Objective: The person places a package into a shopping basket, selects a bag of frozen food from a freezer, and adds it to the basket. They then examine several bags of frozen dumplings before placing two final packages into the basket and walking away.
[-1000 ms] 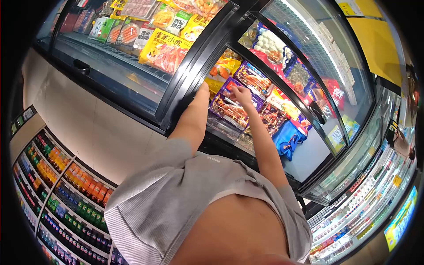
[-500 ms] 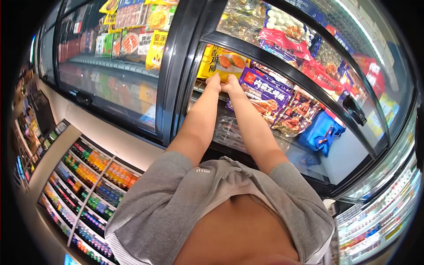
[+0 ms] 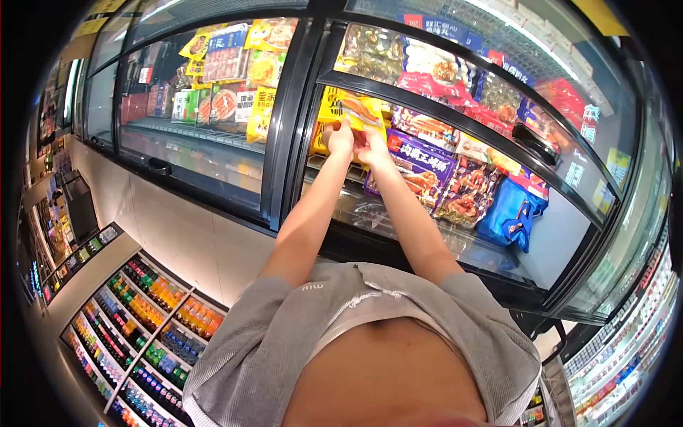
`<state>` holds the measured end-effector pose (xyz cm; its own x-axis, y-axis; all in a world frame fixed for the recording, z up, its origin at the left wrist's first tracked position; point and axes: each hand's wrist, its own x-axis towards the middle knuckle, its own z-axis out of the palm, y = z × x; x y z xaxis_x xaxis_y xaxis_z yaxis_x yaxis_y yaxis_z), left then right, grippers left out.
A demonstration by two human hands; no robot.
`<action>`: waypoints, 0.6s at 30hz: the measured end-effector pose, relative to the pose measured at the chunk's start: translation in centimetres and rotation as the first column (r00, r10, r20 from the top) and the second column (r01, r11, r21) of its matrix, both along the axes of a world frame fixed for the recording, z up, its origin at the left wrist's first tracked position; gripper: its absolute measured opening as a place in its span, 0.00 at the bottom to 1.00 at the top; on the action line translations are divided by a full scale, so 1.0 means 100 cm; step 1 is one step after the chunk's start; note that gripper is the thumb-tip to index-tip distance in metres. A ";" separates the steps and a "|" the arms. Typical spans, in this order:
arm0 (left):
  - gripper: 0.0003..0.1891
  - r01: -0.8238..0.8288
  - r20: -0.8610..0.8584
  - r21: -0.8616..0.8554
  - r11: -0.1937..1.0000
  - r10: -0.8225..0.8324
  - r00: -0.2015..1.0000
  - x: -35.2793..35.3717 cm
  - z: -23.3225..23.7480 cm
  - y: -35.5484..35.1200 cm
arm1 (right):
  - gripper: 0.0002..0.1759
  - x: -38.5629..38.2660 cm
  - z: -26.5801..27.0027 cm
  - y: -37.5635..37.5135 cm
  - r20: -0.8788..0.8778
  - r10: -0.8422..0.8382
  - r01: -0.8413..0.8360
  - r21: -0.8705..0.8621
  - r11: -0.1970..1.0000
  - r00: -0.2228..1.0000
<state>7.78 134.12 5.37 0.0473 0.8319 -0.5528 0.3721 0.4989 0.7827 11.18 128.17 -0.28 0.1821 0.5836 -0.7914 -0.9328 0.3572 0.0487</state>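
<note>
Yellow packet [image 3: 353,108] up in open freezer bay, just above purple packet [image 3: 421,162], printed face toward me. Long axis roughly across view, right end dipping slightly. My left hand [image 3: 340,136] and right hand [image 3: 372,144] side by side, both clamped on its lower edge. Risk, my judgement: grip only at edge, film likely slick; packet could slip, drop onto packets below. Glass door [image 3: 206,128] closed, left.
</note>
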 end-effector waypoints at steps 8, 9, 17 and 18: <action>0.12 0.098 0.312 -0.094 0.991 -0.064 0.948 -0.034 0.113 -0.063 | 0.11 0.007 0.133 -0.095 0.170 0.074 -0.071 -0.023 0.997 0.983; 0.12 0.141 0.322 -0.117 0.983 -0.097 0.942 -0.044 0.120 -0.077 | 0.11 0.005 0.143 -0.120 0.166 0.095 -0.100 0.022 0.995 0.982; 0.05 0.402 0.516 0.041 0.915 -0.364 0.775 -0.075 0.232 -0.211 | 0.21 -0.011 0.269 -0.328 0.200 0.352 -0.393 0.229 0.890 0.914; 0.06 0.433 0.526 0.083 0.897 -0.409 0.746 -0.076 0.241 -0.223 | 0.20 -0.015 0.272 -0.346 0.219 0.366 -0.414 0.248 0.876 0.905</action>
<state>0.14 111.82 29.48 0.6757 0.6354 -0.3737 0.0975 0.4254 0.8997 9.67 93.60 26.88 0.0035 0.8268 -0.5625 -0.9966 -0.0434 -0.0699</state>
